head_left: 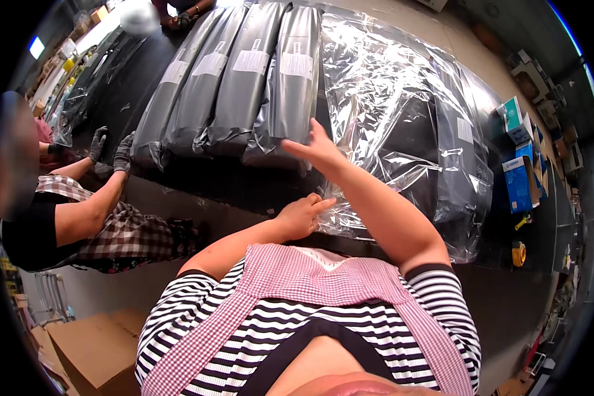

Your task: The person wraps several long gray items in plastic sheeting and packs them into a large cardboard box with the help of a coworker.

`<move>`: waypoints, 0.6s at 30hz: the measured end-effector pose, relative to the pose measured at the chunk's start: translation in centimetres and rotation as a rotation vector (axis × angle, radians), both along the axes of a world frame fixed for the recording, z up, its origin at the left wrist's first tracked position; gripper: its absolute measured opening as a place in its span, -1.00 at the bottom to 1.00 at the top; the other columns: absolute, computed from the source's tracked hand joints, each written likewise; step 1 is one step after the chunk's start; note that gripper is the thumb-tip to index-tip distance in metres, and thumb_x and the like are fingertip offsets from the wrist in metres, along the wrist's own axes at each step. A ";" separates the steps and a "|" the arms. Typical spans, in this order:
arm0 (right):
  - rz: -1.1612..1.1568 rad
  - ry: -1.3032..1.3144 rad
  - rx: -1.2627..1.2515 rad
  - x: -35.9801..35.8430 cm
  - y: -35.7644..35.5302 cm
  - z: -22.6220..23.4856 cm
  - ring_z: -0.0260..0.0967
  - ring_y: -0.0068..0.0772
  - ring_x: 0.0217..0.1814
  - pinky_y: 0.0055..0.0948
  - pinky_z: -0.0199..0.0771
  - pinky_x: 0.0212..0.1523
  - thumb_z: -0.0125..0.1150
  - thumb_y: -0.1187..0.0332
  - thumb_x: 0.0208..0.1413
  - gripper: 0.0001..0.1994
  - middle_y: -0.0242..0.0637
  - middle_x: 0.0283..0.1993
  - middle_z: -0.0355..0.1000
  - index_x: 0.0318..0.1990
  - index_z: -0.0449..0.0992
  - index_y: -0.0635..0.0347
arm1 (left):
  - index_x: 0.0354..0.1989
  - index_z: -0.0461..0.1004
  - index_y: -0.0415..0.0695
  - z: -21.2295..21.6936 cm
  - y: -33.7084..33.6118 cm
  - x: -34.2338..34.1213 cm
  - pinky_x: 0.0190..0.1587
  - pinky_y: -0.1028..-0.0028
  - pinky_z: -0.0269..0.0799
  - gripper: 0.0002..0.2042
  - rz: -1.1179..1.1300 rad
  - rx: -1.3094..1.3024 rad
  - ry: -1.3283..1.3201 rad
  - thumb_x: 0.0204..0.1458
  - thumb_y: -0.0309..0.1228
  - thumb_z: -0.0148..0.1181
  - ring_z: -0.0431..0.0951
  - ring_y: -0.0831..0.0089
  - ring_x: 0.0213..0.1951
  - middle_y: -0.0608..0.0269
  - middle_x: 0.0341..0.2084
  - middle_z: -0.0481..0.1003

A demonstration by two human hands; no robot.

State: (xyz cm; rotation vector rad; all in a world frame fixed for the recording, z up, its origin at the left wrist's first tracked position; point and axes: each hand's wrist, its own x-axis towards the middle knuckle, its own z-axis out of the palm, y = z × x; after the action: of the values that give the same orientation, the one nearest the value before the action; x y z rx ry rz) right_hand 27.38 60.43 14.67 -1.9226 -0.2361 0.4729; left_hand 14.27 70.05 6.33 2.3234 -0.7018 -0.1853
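My left hand (299, 216) is at the near left corner of a shiny clear plastic film (369, 86), its fingertips closed on the film's edge. Over the table in front of me, my right hand (318, 149) has its thumb and fingers spread and holds nothing. It hovers by the near end of a long grey wrapped package (293, 99), the rightmost of several lying side by side with white labels. Beneath the film are dark surfaces, and a further grey wrapped package (461, 145) lies along its right side.
A co-worker in a checked apron stands at left, gloved hands (121, 153) by the leftmost package. Another person's gloved hand (177, 21) shows at the far side. Blue boxes (520, 183) and a yellow tape roll (519, 253) sit at right; a cardboard box (99, 346) stands lower left.
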 end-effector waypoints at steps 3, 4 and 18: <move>-0.203 0.118 -0.290 4.0 6.5 -1.1 0.18 -0.01 0.31 -0.29 0.18 0.29 0.53 -0.16 -0.43 0.44 0.23 0.29 0.10 0.39 -0.50 0.33 | 0.19 0.28 0.05 -0.6 0.2 -0.6 -0.11 0.19 0.43 -0.41 0.058 -0.012 -0.027 -0.12 -0.51 0.18 0.45 0.07 -0.12 0.07 -0.12 0.34; -0.230 0.173 -0.277 4.4 7.1 -0.6 0.22 -0.02 0.28 -0.30 0.23 0.26 0.55 -0.13 -0.44 0.45 0.23 0.27 0.14 0.38 -0.52 0.33 | 0.15 0.30 0.03 -0.6 0.4 -1.0 -0.10 0.19 0.43 -0.44 0.070 -0.030 -0.041 -0.13 -0.50 0.19 0.45 0.06 -0.09 0.07 -0.09 0.34; 0.042 0.781 0.713 -2.7 -7.1 5.4 0.49 -0.36 -0.13 -0.30 0.52 -0.02 0.31 0.24 0.03 -0.59 -0.22 -0.14 0.51 -0.02 0.43 0.27 | 0.19 0.33 0.13 -3.2 0.4 -0.2 0.03 0.27 0.38 -0.46 0.111 -0.037 -0.210 -0.05 -0.38 0.22 0.46 0.11 -0.03 0.14 -0.03 0.38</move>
State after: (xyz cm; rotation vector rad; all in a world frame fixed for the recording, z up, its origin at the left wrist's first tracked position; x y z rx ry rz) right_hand 24.72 53.37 20.05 -0.9484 0.0700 0.9750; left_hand 14.02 70.48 3.08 2.3604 -0.6684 0.1228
